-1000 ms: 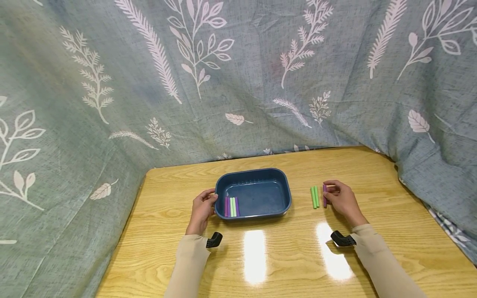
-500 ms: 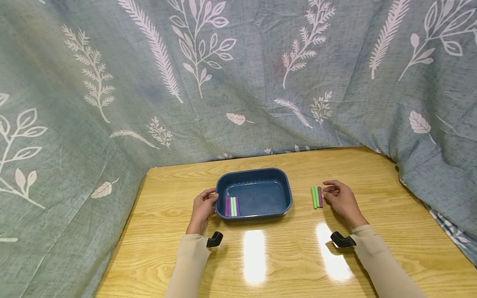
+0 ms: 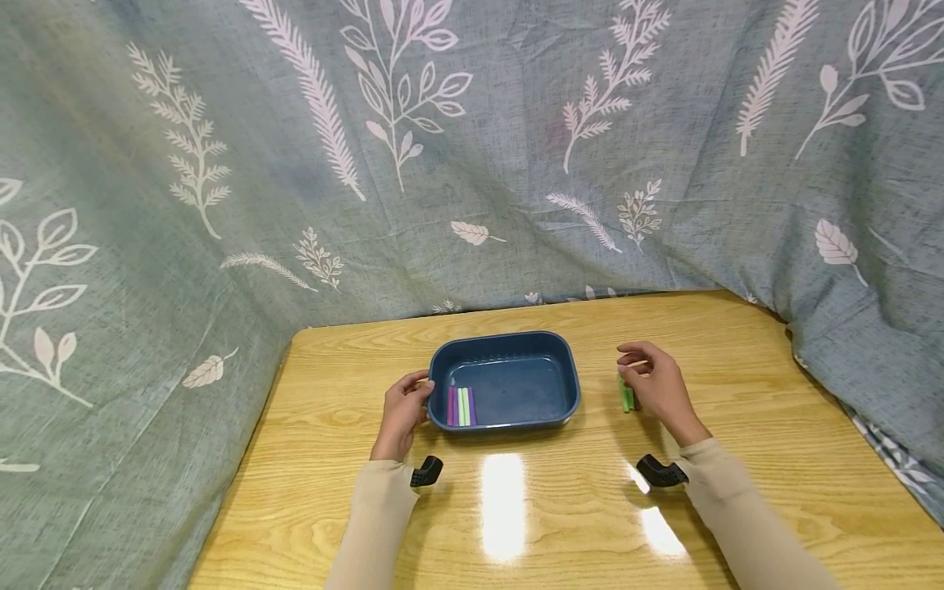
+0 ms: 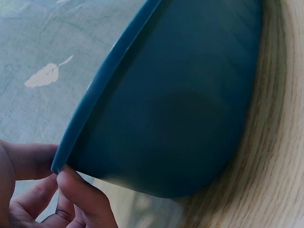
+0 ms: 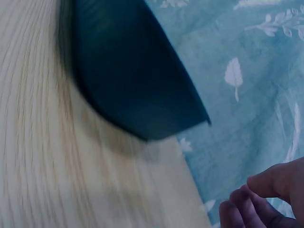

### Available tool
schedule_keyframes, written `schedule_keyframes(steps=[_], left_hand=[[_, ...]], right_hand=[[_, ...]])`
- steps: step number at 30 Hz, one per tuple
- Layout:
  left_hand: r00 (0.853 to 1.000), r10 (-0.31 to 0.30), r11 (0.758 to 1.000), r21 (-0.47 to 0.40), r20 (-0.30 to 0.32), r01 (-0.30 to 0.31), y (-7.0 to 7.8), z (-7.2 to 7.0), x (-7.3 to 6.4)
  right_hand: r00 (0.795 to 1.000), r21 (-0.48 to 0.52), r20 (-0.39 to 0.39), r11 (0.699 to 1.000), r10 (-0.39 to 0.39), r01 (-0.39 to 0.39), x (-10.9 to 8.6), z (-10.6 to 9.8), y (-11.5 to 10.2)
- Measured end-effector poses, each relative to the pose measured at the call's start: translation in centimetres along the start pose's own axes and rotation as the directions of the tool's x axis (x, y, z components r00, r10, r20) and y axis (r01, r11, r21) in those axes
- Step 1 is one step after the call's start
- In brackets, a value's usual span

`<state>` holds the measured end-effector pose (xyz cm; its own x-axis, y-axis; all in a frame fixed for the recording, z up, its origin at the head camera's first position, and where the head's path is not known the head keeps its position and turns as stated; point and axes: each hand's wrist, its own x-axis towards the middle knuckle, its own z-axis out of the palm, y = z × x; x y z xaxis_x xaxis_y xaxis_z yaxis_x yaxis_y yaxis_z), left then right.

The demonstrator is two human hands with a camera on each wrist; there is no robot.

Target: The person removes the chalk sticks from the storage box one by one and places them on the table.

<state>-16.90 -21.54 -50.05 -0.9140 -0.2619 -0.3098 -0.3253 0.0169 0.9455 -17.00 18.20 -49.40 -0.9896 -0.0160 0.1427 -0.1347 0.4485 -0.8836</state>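
Observation:
My left hand (image 3: 401,414) pinches the left end of a dark blue plastic tub (image 3: 524,389). In the left wrist view, thumb and finger grip its rim (image 4: 90,99). Purple and pale green sticks (image 3: 461,407) lie side by side in the tub's near left corner. To the right of the tub, my right hand (image 3: 656,389) is over bright green sticks (image 3: 627,399) on the table, partly covering them; the purple stick beside them is mostly hidden. In the right wrist view the right hand (image 5: 270,199) has bent fingers with nothing visible between them.
The wooden table (image 3: 354,508) carries the tub and sticks. A grey-green leaf-print cloth (image 3: 472,164) hangs behind the table and along both sides. A black camera mount (image 3: 661,472) juts from the right wrist, another (image 3: 426,472) from the left.
The right hand set the purple stick against the green ones, let it go, then moved left and slightly back over them. The left hand keeps its hold on the tub.

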Motion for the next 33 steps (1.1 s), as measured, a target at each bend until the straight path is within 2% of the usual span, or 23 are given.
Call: schedule_keyframes(steps=[5, 14, 24, 33], left_hand=[[1.000, 0.001, 1.000, -0.003, 0.005, -0.001, -0.2, 0.0, 0.1], [1.000, 0.008, 1.000, -0.011, 0.009, -0.008, -0.2, -0.1, 0.2], [1.000, 0.024, 0.999, -0.038, 0.014, -0.024, -0.2, -0.1, 0.2], [1.000, 0.013, 0.999, -0.043, 0.014, -0.012, 0.1, -0.1, -0.1]], right_hand=[[0.999, 0.082, 0.015, 0.996, -0.030, 0.028, 0.5, 1.5, -0.9], [0.998, 0.141, 0.022, 0.988, -0.057, 0.054, 1.1, 4.4, -2.6], [0.996, 0.145, 0.036, 0.986, -0.084, 0.078, 1.6, 6.8, -4.4], [0.988, 0.144, 0.094, 0.984, -0.121, 0.106, 1.7, 9.6, -5.9]])
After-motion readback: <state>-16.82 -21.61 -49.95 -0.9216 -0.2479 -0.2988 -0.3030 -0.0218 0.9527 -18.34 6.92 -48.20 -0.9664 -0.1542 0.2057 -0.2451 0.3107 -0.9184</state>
